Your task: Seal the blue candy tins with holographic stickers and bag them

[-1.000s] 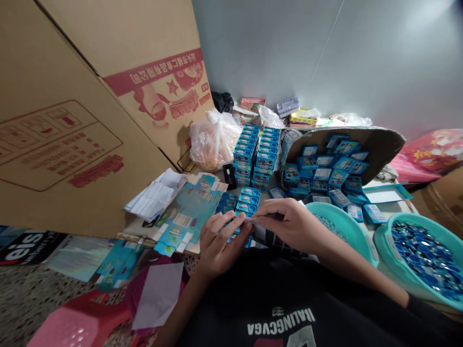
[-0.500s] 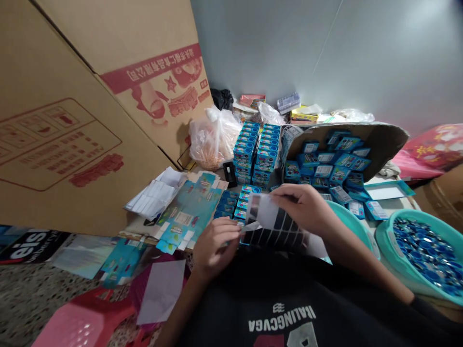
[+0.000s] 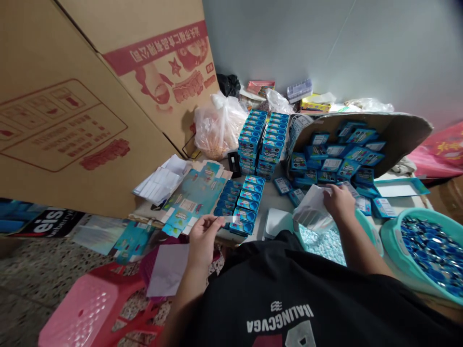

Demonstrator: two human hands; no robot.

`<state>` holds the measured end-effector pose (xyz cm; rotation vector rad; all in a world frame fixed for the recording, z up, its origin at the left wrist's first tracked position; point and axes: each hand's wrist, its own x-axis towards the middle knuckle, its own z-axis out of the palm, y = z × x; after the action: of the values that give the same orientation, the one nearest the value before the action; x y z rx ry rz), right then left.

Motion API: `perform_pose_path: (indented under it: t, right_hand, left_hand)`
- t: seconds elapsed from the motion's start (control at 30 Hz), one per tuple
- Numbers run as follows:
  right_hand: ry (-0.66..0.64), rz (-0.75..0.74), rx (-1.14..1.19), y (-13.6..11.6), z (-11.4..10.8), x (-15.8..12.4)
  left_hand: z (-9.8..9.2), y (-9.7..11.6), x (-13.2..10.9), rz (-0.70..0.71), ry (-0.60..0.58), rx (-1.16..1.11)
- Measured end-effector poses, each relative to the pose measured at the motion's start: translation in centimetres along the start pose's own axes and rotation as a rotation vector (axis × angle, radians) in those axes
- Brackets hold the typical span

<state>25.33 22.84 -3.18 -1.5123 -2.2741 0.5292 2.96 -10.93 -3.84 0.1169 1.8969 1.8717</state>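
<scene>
My left hand pinches a small clear sticker by one end, just left of rows of small blue boxes on the table. Off to the right, my right hand holds a shiny sticker sheet over a teal basin of pale blue pellets. A tipped cardboard tub spilling several more blue boxes lies right behind that hand.
Two tall stacks of blue boxes stand at the back beside a plastic bag. A second teal basin of dark blue discs sits far right. Flat printed box blanks lie left, under a large carton. A pink stool stands below.
My hands have parted. The right hand carried the sticker sheet away to the right over the basin, while the left hand kept one peeled sticker. The camera shifted slightly.
</scene>
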Motion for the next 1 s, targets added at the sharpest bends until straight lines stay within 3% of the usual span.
perform_pose_path:
  t: [0.07, 0.1, 0.27, 0.37, 0.43, 0.57, 0.77, 0.87, 1.0]
  right_hand:
    - [0.084, -0.076, 0.082, -1.1, 0.4, -1.1]
    - [0.061, -0.143, 0.155, -2.1, 0.5, -1.9]
    - [-0.433, -0.414, 0.441, -9.1, 2.6, -7.3]
    - [-0.758, -0.339, 0.637, -11.8, 4.9, -10.0]
    - [-0.881, -0.246, 0.716, -12.4, 6.3, -11.0]
    - [-0.884, -0.137, 0.781, -12.0, 7.7, -11.8]
    - [-0.907, -0.180, 0.849, -11.3, 7.6, -11.9]
    - [-0.878, -0.139, 0.828, -10.9, 8.0, -12.1]
    - [-0.836, -0.078, 0.865, -10.5, 9.4, -13.1]
  left_hand:
    - [1.2, -0.2, -0.2, -0.066, -0.052, -0.042]
    - [1.7, -0.3, -0.3, -0.083, -0.070, -0.041]
    - [3.4, -1.0, -0.5, -0.075, -0.124, 0.095]
    - [3.9, -1.2, -0.9, -0.077, -0.148, 0.143]
    - [4.1, -1.3, -1.2, -0.100, -0.163, 0.123]
    - [4.4, -1.4, -1.9, -0.167, -0.200, 0.040]
    - [4.3, -1.5, -2.4, -0.159, -0.195, 0.070]
    - [3.9, -1.3, -2.5, -0.101, -0.185, 0.252]
    - [3.8, -0.9, -2.5, 0.132, -0.145, 0.647]
